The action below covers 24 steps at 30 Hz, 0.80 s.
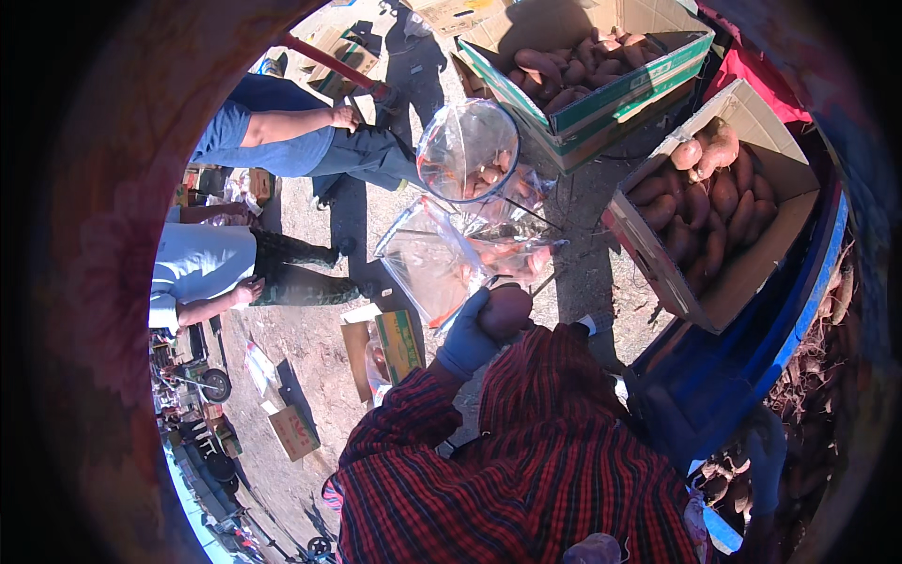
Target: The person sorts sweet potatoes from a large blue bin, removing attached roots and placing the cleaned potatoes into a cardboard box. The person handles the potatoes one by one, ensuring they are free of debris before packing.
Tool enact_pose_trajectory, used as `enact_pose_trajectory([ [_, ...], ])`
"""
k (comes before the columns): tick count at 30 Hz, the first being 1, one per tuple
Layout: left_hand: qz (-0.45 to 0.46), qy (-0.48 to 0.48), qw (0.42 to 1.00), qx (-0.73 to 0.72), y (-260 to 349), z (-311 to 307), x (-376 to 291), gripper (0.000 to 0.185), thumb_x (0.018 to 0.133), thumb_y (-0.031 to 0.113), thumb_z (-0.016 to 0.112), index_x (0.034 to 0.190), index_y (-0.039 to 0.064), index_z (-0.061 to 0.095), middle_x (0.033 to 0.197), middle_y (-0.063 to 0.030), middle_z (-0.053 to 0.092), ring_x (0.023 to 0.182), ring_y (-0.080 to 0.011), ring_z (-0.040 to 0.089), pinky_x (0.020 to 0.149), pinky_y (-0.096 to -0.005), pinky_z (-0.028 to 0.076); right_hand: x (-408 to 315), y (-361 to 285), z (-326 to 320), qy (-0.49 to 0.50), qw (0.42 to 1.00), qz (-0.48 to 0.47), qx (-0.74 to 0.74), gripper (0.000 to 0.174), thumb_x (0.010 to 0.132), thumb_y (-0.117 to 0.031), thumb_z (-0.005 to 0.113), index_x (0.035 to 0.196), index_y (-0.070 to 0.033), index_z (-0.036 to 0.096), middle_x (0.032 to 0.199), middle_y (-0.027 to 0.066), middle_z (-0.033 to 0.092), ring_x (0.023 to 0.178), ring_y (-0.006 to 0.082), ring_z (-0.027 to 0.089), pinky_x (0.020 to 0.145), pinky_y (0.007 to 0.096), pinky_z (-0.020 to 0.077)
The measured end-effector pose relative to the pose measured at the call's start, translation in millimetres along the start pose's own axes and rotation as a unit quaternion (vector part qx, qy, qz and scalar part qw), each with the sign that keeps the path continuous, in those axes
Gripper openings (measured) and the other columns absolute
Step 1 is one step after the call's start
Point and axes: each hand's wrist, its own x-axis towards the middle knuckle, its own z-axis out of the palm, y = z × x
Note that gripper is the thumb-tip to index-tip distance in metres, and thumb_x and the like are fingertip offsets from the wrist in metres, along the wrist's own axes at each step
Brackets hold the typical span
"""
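Observation:
My left hand (468, 343), in a light blue glove, is closed around a large sweet potato (505, 310). Just beyond it stands a clear plastic bag (431, 257) spread on a squarish frame, with sweet potatoes visible through its side. A second clear bag hangs from a round hoop (519, 148) and holds several sweet potatoes (486, 180). Off to the right, my right hand (764, 455), gloved too, reaches down in shadow by a heap of rooty sweet potatoes (803, 423). Its fingers are too dark to make out.
A cardboard box (676, 282) of sweet potatoes rests at the blue cart edge (821, 282). Behind is a larger green-banded box (585, 134), also holding sweet potatoes. Two people (282, 134) stand at left. An open carton (399, 342) and a flattened one (294, 431) lie on the ground.

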Motion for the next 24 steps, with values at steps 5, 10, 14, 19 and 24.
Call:
enact_pose_trajectory([
  [5, 0.235, 0.367, 0.894, -0.107, 18, -181, -130, 0.056, 0.088, 0.050, 0.066, 0.125, 0.010, 0.053, 0.122, -0.0138, 0.057, 0.110, -0.0358, 0.058, 0.089, -0.0499, 0.054, 1, -2, -2, -0.003, 1.000, 0.019, -0.007, 0.049, 0.087, 0.001, 0.052, 0.136, 0.003, 0.051, 0.120, 0.0108, 0.062, 0.108, 0.0167, 0.059, 0.094, 0.0294, 0.0465],
  [10, 0.345, 0.647, 0.657, -0.175, 39, -300, -222, 0.063, 0.082, 0.063, 0.066, 0.101, 0.005, 0.048, 0.102, -0.0099, 0.050, 0.092, -0.0238, 0.054, 0.085, -0.0393, 0.049, -3, -1, -2, -0.002, 1.000, 0.013, 0.012, 0.048, 0.087, 0.002, 0.052, 0.136, 0.003, 0.051, 0.121, 0.0117, 0.062, 0.110, 0.0179, 0.058, 0.098, 0.0313, 0.0452],
  [14, 0.255, 0.561, 0.785, -0.069, 40, -275, -156, 0.041, 0.092, 0.044, 0.059, 0.111, 0.010, 0.049, 0.103, -0.0106, 0.056, 0.093, -0.0274, 0.057, 0.083, -0.0391, 0.052, -5, -18, 9, 0.008, 1.000, 0.008, -0.029, 0.046, 0.087, 0.001, 0.053, 0.133, 0.002, 0.053, 0.115, 0.0101, 0.064, 0.102, 0.0164, 0.061, 0.092, 0.0307, 0.0486],
  [19, 0.196, 0.298, 0.932, 0.067, 86, -150, -15, 0.037, 0.102, 0.024, 0.047, 0.137, 0.009, 0.046, 0.130, -0.0150, 0.055, 0.115, -0.0284, 0.056, 0.097, -0.0428, 0.049, -6, -44, -15, 0.115, 0.993, 0.007, 0.006, 0.041, 0.087, -0.006, 0.059, 0.127, 0.002, 0.057, 0.108, 0.0115, 0.064, 0.095, 0.0187, 0.064, 0.085, 0.0306, 0.0510],
  [24, 0.266, -0.006, 0.854, 0.448, 66, 113, 61, 0.044, 0.104, 0.022, 0.045, 0.142, 0.001, 0.042, 0.124, -0.0147, 0.060, 0.112, -0.0208, 0.060, 0.096, -0.0338, 0.048, -21, -57, -73, 0.301, 0.941, -0.106, -0.118, 0.042, 0.091, -0.020, 0.065, 0.126, 0.001, 0.058, 0.115, 0.0157, 0.063, 0.101, 0.0231, 0.063, 0.086, 0.0334, 0.0504],
])
